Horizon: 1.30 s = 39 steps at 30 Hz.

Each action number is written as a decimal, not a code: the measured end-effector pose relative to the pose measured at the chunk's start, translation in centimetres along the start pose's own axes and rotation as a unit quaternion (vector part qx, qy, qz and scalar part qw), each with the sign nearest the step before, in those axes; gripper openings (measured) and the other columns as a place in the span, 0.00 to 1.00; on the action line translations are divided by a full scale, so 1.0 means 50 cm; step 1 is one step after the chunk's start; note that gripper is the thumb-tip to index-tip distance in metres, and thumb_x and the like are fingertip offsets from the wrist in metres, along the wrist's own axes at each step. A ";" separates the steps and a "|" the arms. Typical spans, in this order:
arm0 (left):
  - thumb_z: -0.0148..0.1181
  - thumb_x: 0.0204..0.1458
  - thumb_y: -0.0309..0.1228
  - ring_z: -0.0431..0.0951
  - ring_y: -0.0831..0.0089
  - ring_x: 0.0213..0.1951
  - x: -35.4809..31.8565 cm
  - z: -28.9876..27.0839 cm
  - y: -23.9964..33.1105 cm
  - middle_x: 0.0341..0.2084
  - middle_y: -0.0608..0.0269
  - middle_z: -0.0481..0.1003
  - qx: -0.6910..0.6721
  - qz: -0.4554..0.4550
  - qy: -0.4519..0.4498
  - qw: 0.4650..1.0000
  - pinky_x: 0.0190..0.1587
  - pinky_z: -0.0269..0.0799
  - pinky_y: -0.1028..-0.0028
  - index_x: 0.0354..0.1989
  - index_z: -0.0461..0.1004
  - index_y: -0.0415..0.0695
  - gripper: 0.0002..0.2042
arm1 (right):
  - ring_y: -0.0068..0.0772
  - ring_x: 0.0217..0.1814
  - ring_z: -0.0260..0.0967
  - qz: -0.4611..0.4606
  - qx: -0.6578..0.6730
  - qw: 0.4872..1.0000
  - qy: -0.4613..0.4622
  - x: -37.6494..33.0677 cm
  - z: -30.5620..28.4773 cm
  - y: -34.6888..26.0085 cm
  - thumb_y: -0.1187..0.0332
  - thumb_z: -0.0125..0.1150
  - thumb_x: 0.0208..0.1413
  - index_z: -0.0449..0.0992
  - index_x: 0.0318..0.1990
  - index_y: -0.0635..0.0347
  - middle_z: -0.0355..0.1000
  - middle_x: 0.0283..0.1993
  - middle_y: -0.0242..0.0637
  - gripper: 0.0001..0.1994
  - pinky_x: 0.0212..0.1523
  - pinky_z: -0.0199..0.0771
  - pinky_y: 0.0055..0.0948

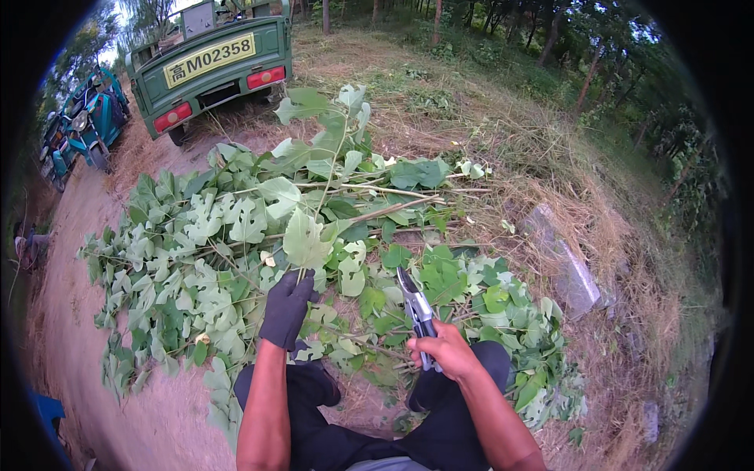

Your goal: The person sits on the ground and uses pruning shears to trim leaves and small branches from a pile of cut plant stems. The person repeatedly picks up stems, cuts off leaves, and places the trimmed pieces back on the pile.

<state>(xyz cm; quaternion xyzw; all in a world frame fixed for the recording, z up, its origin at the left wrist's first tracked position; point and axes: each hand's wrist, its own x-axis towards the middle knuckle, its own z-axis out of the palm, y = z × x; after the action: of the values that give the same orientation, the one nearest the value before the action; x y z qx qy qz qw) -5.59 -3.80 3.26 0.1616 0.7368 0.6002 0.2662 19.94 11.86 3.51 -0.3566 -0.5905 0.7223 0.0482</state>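
Leafy branch [306,242], one: above the foliage pile [204,271], its lower end grasped in my gloved left hand [287,310]. Pruning shears [419,308], one pair: gripped in my bare right hand [448,351].

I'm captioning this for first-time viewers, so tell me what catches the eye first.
A broad heap of green leafy branches sprawls across the middle. Over its near side, the dark-gloved left hand grips a green leafy stem and the bare right hand silver metal pruning shears. A green metal vehicle with red rear lights stands upper left.
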 end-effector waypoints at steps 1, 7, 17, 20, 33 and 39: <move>0.55 0.59 0.38 0.65 0.82 0.21 -0.002 -0.001 -0.010 0.21 0.68 0.74 0.008 0.010 -0.011 1.000 0.25 0.60 0.77 0.42 0.78 0.43 0.12 | 0.24 0.23 0.68 0.004 0.008 1.000 -0.002 -0.003 0.001 -0.002 0.68 0.64 0.50 0.71 0.34 0.65 0.71 0.23 0.34 0.11 0.24 0.65 0.27; 0.55 0.59 0.36 0.67 0.85 0.19 -0.023 0.016 0.012 0.21 0.67 0.75 -0.006 -0.034 -0.084 0.996 0.21 0.59 0.81 0.43 0.76 0.42 0.11 | 0.25 0.23 0.69 0.012 0.012 1.000 -0.005 0.007 -0.025 0.024 0.68 0.65 0.50 0.71 0.34 0.66 0.72 0.24 0.35 0.11 0.25 0.67 0.26; 0.57 0.59 0.34 0.70 0.83 0.19 -0.019 0.051 -0.019 0.26 0.66 0.78 0.060 -0.055 -0.219 0.972 0.19 0.64 0.80 0.41 0.76 0.41 0.10 | 0.30 0.30 0.74 -0.018 0.090 0.995 0.033 0.015 -0.086 0.039 0.67 0.64 0.51 0.72 0.42 0.70 0.74 0.30 0.41 0.16 0.34 0.72 0.29; 0.58 0.57 0.35 0.68 0.85 0.18 -0.026 0.062 0.001 0.24 0.68 0.77 0.081 -0.063 -0.219 0.970 0.16 0.62 0.81 0.39 0.77 0.42 0.10 | 0.30 0.32 0.75 -0.019 0.097 0.994 0.053 0.018 -0.121 0.048 0.66 0.63 0.52 0.72 0.46 0.71 0.76 0.33 0.42 0.18 0.34 0.72 0.26; 0.56 0.59 0.32 0.60 0.86 0.14 -0.003 0.110 -0.020 0.20 0.66 0.76 0.054 -0.016 -0.161 0.985 0.17 0.52 0.81 0.41 0.78 0.40 0.10 | 0.33 0.35 0.76 -0.018 0.223 0.974 0.045 0.001 -0.200 0.061 0.67 0.59 0.55 0.74 0.44 0.74 0.76 0.35 0.45 0.16 0.37 0.77 0.28; 0.56 0.58 0.30 0.59 0.86 0.13 0.007 0.142 -0.017 0.19 0.69 0.74 0.033 -0.040 -0.173 0.984 0.17 0.51 0.82 0.42 0.78 0.39 0.10 | 0.32 0.33 0.76 -0.047 0.280 0.958 0.030 -0.012 -0.209 0.067 0.65 0.61 0.54 0.74 0.43 0.73 0.76 0.34 0.45 0.16 0.35 0.77 0.28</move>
<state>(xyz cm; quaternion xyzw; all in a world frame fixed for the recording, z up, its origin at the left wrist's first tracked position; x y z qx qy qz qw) -1.65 1.88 1.40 0.2424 0.7051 0.5272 0.4076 27.56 19.13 0.33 -0.3224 -0.3788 0.8446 0.1980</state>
